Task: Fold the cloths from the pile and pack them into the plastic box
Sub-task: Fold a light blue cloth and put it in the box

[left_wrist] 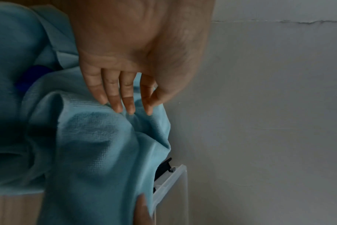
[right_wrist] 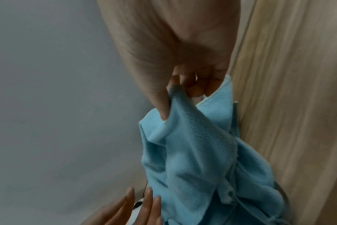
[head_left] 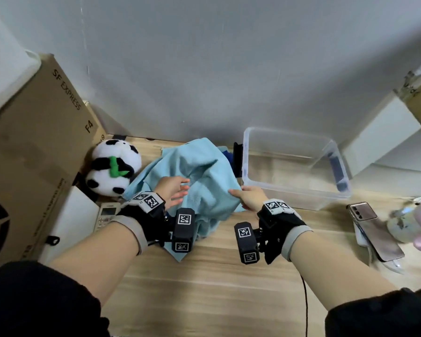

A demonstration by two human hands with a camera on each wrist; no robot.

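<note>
A crumpled light blue cloth (head_left: 199, 181) lies heaped on the wooden table, in front of a darker blue cloth (head_left: 229, 155) that peeks out behind it. My right hand (head_left: 247, 195) pinches the cloth's right edge (right_wrist: 183, 106) between thumb and curled fingers. My left hand (head_left: 174, 190) is laid on the cloth's left side with straight fingers (left_wrist: 125, 100) touching the fabric (left_wrist: 98, 144). The clear plastic box (head_left: 294, 190) stands empty just right of the cloth; its corner (left_wrist: 171, 179) shows beside the fabric.
A panda plush (head_left: 113, 166) and a large cardboard box (head_left: 34, 147) stand at the left, with a remote control (head_left: 107, 215) below the plush. A phone (head_left: 374, 229) lies at the right. The wall (head_left: 204, 69) rises close behind.
</note>
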